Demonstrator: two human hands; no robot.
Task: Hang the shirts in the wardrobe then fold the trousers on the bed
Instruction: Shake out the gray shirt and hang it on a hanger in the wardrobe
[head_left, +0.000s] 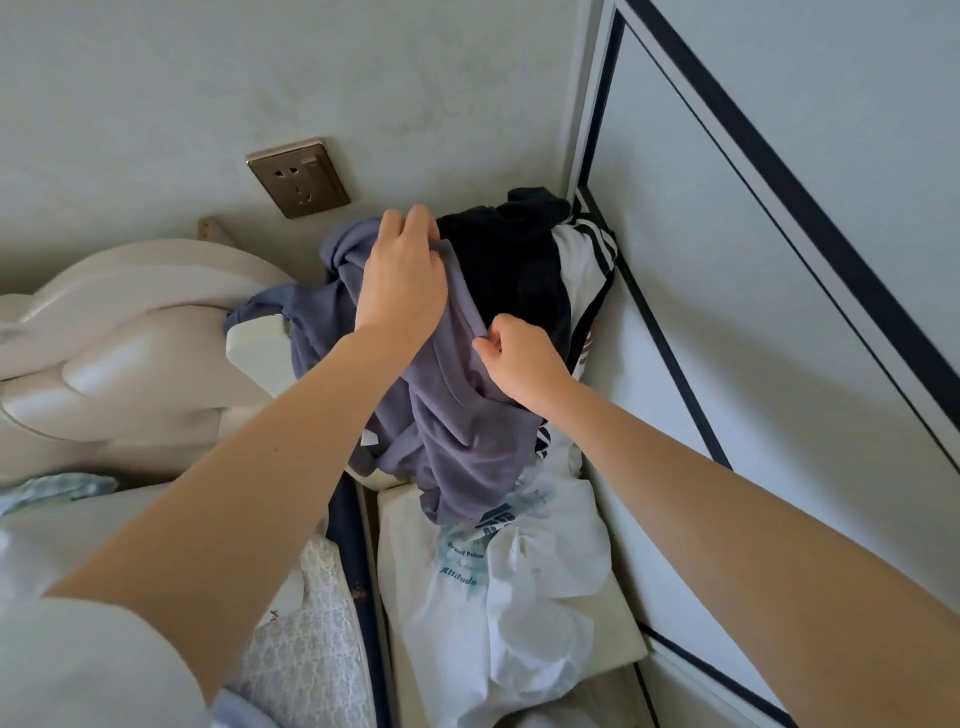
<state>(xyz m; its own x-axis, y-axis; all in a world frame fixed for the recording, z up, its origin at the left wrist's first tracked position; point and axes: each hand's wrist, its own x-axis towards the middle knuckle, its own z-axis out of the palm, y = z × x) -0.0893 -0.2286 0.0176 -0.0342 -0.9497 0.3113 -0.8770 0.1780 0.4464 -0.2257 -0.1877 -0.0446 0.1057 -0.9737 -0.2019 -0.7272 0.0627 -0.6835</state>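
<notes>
Pale sleeve of the left arm is closest, at 7 o'clock. Left grip and right grip both pinch the grey-purple garment on top of the clothes pile near the centre. Black garment and white printed shirt lie untouched, and the wardrobe stands at 3 o'clock. I judge that nothing is hung or folded yet, so nearly all the work remains
</notes>
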